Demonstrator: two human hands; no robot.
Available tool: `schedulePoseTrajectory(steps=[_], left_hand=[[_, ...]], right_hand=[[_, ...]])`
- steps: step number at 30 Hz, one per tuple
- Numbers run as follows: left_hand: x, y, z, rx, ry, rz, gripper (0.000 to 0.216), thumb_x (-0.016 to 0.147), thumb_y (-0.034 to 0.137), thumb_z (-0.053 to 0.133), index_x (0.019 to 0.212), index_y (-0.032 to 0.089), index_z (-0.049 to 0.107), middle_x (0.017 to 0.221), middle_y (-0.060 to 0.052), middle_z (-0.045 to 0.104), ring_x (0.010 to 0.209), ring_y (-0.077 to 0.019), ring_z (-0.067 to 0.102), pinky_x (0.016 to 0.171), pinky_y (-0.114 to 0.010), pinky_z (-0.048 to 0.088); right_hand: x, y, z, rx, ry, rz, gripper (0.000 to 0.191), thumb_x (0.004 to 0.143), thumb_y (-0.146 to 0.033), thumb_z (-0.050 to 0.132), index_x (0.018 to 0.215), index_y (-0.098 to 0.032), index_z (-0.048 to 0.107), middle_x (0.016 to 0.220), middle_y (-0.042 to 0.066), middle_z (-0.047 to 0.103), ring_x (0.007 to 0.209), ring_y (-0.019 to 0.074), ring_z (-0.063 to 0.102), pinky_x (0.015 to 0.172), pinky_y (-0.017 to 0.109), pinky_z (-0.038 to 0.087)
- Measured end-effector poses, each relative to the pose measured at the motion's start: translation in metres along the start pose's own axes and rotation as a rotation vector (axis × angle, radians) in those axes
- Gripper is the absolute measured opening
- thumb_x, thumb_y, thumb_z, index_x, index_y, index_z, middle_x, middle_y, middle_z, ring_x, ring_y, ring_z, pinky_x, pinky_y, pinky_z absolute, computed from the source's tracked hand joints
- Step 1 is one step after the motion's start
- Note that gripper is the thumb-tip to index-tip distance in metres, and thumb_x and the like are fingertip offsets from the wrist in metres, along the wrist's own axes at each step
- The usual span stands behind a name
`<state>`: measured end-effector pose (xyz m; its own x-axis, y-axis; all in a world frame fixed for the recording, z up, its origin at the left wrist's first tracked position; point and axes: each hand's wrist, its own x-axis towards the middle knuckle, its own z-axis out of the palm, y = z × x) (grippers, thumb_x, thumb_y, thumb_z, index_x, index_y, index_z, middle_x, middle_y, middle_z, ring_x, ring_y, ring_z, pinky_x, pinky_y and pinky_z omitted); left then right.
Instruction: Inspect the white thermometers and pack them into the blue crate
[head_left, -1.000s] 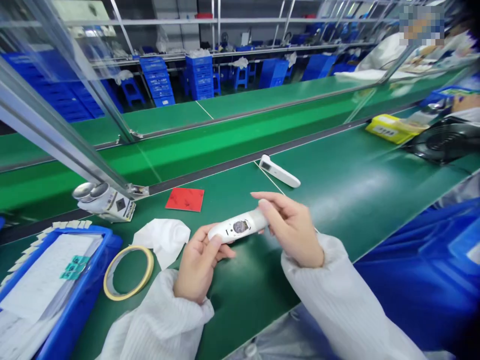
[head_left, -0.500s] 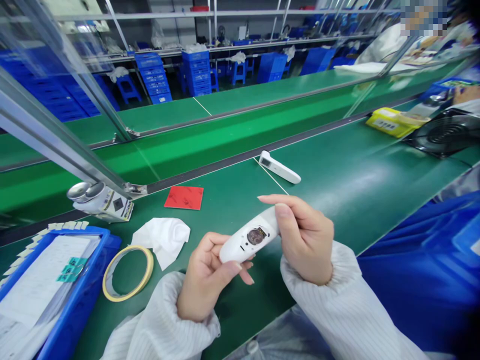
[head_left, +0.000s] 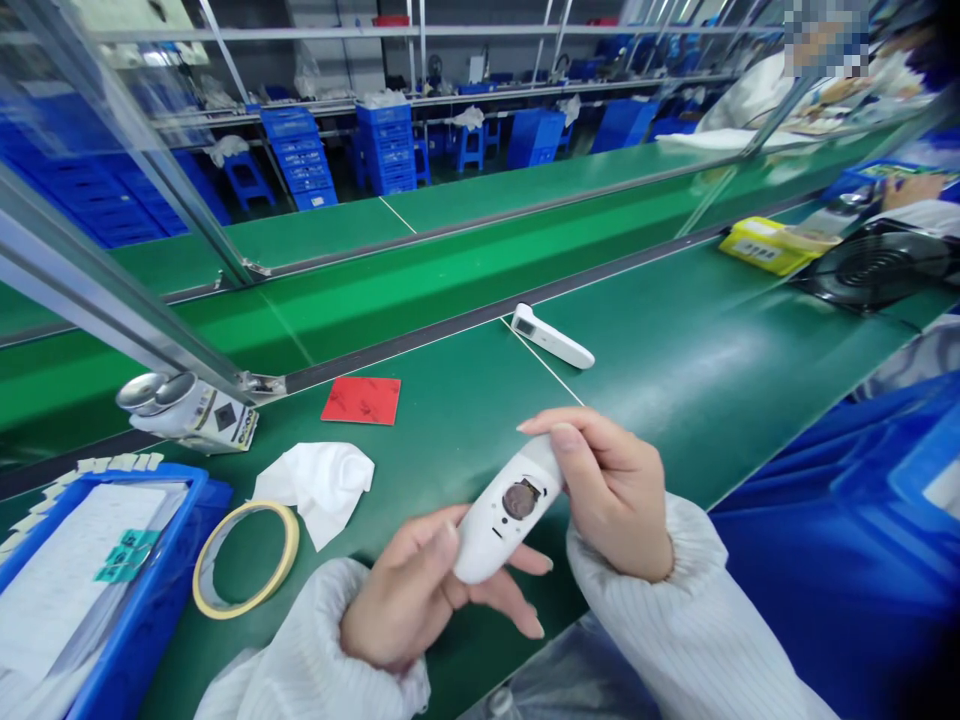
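Observation:
Both hands hold a white handheld thermometer over the green table, its back up, with a round coin battery showing in an uncovered slot. My right hand is closed round its upper end. My left hand cradles its lower end, thumb on top and fingers loosely spread beneath. A second white thermometer lies flat on the table beyond them, untouched.
A tape roll, white cloth and red card lie to the left. A blue tray with sheets sits at the near left, a small device behind it. A yellow box and black fan stand far right.
The thermometer has come nearer to me and tilted more upright. My left hand has slid lower under its end and its fingers have loosened.

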<state>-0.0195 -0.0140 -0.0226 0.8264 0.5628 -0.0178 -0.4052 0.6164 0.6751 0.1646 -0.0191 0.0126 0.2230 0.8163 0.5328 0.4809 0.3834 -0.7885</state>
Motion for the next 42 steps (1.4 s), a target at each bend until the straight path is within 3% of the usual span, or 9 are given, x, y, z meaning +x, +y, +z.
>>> schedulePoseTrajectory(steps=[3, 5, 7, 11, 18, 25, 34, 40, 42], left_hand=[[0.003, 0.001, 0.001, -0.239, -0.096, -0.192, 0.062, 0.098, 0.053, 0.027, 0.110, 0.008, 0.067, 0.102, -0.018, 0.070, 0.072, -0.0171, 0.071, 0.060, -0.026, 0.059], [0.004, 0.002, 0.001, -0.196, -0.092, -0.189, 0.050, 0.096, 0.049, 0.041, 0.104, 0.008, 0.069, 0.090, -0.014, 0.069, 0.060, -0.0121, 0.066, 0.049, -0.019, 0.055], [0.003, 0.001, 0.003, -0.004, 0.025, -0.114, 0.036, 0.089, 0.040, 0.060, 0.111, 0.012, 0.067, 0.087, -0.009, 0.066, 0.058, -0.0101, 0.062, 0.047, -0.017, 0.053], [0.001, -0.004, 0.005, 0.443, 0.347, 0.020, 0.058, 0.077, 0.020, 0.074, 0.132, 0.025, 0.055, 0.091, -0.003, 0.065, 0.071, -0.0128, 0.062, 0.055, -0.020, 0.056], [-0.003, -0.006, 0.005, 1.150, 0.476, 0.289, 0.061, 0.068, 0.017, 0.078, 0.124, 0.031, 0.058, 0.096, 0.001, 0.068, 0.076, -0.0142, 0.062, 0.073, -0.027, 0.055], [-0.008, -0.007, 0.007, 1.153, 0.482, 0.308, 0.056, 0.072, 0.028, 0.077, 0.124, 0.026, 0.055, 0.100, -0.004, 0.070, 0.073, -0.0173, 0.065, 0.068, -0.029, 0.056], [-0.009, -0.010, 0.005, 1.216, 0.478, 0.391, 0.054, 0.077, 0.026, 0.074, 0.126, 0.029, 0.050, 0.100, -0.002, 0.068, 0.075, -0.0155, 0.066, 0.064, -0.025, 0.055], [-0.007, -0.006, 0.008, 1.345, 0.465, 0.441, 0.049, 0.077, 0.022, 0.072, 0.122, 0.027, 0.053, 0.088, 0.000, 0.063, 0.073, -0.0136, 0.063, 0.066, -0.023, 0.053], [-0.007, -0.005, 0.009, 1.396, 0.466, 0.467, 0.046, 0.078, 0.021, 0.071, 0.120, 0.025, 0.054, 0.087, 0.000, 0.062, 0.072, -0.0136, 0.062, 0.065, -0.023, 0.052]], right_hand=[[-0.004, 0.000, -0.003, 0.052, -0.127, -0.015, 0.024, 0.095, -0.018, 0.045, 0.105, -0.023, 0.066, 0.064, -0.004, 0.060, 0.046, 0.0073, 0.046, 0.044, 0.022, 0.038], [-0.006, 0.000, -0.003, 0.098, -0.147, 0.010, 0.029, 0.095, -0.020, 0.045, 0.119, -0.023, 0.060, 0.065, -0.004, 0.059, 0.049, 0.0085, 0.048, 0.047, 0.022, 0.040], [-0.007, 0.001, -0.002, 0.126, -0.136, 0.075, 0.030, 0.095, -0.021, 0.046, 0.123, -0.022, 0.057, 0.065, -0.004, 0.057, 0.050, 0.0091, 0.049, 0.048, 0.023, 0.042], [-0.010, 0.004, 0.003, 0.164, -0.196, 0.215, 0.025, 0.097, -0.026, 0.045, 0.113, -0.020, 0.063, 0.061, -0.004, 0.057, 0.050, 0.0091, 0.050, 0.047, 0.022, 0.041], [-0.017, 0.003, 0.008, 0.188, -0.220, 0.270, 0.031, 0.100, -0.032, 0.038, 0.110, -0.022, 0.065, 0.057, -0.005, 0.050, 0.047, 0.0086, 0.041, 0.043, 0.021, 0.034], [-0.018, 0.001, 0.012, 0.207, -0.209, 0.289, 0.031, 0.099, -0.030, 0.038, 0.111, -0.021, 0.065, 0.056, -0.005, 0.046, 0.046, 0.0085, 0.037, 0.043, 0.022, 0.031], [-0.016, -0.010, 0.016, 0.255, -0.259, 0.332, 0.029, 0.082, -0.026, 0.064, 0.110, -0.021, 0.059, 0.067, -0.004, 0.051, 0.053, 0.0095, 0.042, 0.046, 0.022, 0.037], [-0.019, -0.009, 0.013, 0.288, -0.209, 0.282, 0.027, 0.096, -0.033, 0.042, 0.107, -0.021, 0.063, 0.060, -0.004, 0.049, 0.051, 0.0096, 0.041, 0.048, 0.022, 0.036], [-0.019, -0.010, 0.013, 0.261, -0.201, 0.296, 0.023, 0.094, -0.033, 0.047, 0.105, -0.021, 0.063, 0.059, -0.005, 0.048, 0.051, 0.0098, 0.041, 0.048, 0.022, 0.036]])
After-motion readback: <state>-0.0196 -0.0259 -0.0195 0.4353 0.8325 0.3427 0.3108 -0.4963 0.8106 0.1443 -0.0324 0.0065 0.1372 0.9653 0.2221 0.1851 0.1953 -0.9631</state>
